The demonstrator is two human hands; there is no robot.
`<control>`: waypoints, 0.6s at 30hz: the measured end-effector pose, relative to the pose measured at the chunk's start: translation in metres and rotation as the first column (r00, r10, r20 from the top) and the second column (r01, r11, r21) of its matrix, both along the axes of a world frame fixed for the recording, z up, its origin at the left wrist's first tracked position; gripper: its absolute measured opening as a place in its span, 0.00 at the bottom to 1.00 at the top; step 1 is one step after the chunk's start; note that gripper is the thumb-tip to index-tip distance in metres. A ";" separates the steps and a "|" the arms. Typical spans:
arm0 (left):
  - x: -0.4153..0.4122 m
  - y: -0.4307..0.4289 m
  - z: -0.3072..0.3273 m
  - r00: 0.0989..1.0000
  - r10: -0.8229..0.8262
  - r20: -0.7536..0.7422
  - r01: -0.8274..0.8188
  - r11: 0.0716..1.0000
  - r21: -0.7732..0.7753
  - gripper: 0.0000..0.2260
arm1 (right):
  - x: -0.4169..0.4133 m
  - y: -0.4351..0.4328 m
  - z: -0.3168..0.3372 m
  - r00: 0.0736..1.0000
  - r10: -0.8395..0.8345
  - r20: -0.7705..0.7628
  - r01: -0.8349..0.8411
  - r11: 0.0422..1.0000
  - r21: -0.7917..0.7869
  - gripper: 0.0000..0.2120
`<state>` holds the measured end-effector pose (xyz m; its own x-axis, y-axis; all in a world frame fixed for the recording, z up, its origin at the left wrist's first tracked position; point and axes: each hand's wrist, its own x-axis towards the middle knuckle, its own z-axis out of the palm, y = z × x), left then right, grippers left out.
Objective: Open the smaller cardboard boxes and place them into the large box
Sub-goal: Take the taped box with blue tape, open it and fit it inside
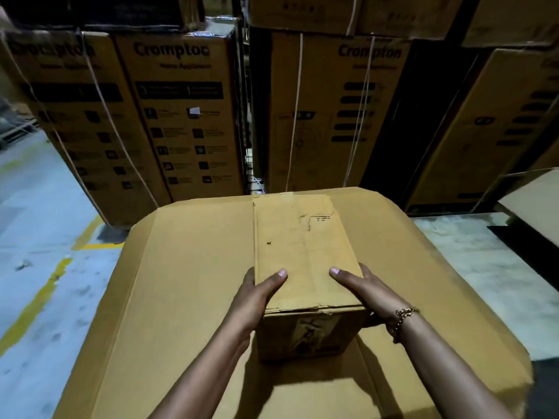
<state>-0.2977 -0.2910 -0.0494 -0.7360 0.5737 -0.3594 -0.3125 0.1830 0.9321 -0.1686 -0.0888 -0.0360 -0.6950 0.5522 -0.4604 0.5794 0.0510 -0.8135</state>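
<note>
Surroundings: tall printed cartons [181, 116] stand stacked in a wall straight ahead of you. They are bound with pale straps [295, 110], and more cartons are piled on top. A dark gap runs between the left and right stacks. The grey concrete floor [39, 207] shows on both sides, with worn yellow lines [36, 300] on your left. At far right a pale cardboard sheet [532, 198] juts in, well apart from your hands. Nothing stands between you and the work; the cartons sit just beyond the far edge of the large box [181, 282].

Containers: the large box fills the foreground with a broad flat top. Its panels lie shut, with a seam running toward you at lower right. Its inside is not visible.

The small box [302, 252] sits lengthwise over the middle of that top, its near end toward you. Its lid flaps are closed, a strip of tape [286, 195] shows at the far end, and the top skin is scuffed and torn. A shadow lies under its near end, and you cannot tell whether it rests on the large box or hangs just above.

Hands: your left hand [257, 294] grips the near left edge, thumb on top and fingers down the side. Your right hand [363, 288], with a bracelet [403, 316] at the wrist, grips the near right edge the same way.
</note>
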 end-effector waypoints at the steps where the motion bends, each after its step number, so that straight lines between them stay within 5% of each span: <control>1: 0.000 0.001 0.000 1.000 -0.013 -0.012 0.014 1.000 0.028 0.31 | 0.003 -0.001 0.000 0.999 -0.016 -0.030 0.018 0.999 0.036 0.49; 4: 0.001 0.005 0.000 0.998 -0.051 -0.045 0.056 0.994 0.096 0.30 | 0.017 -0.002 -0.005 0.990 -0.038 -0.137 0.052 0.994 0.100 0.42; 12: 0.055 0.056 0.012 0.968 -0.077 -0.239 0.141 0.955 0.262 0.34 | 0.082 0.015 -0.012 0.845 -0.266 -0.465 0.316 0.948 0.031 0.47; 18: 0.112 0.124 0.022 0.937 -0.152 -0.313 0.239 0.934 0.264 0.41 | 0.159 0.057 0.003 0.785 -0.339 -0.519 0.462 0.878 0.125 0.53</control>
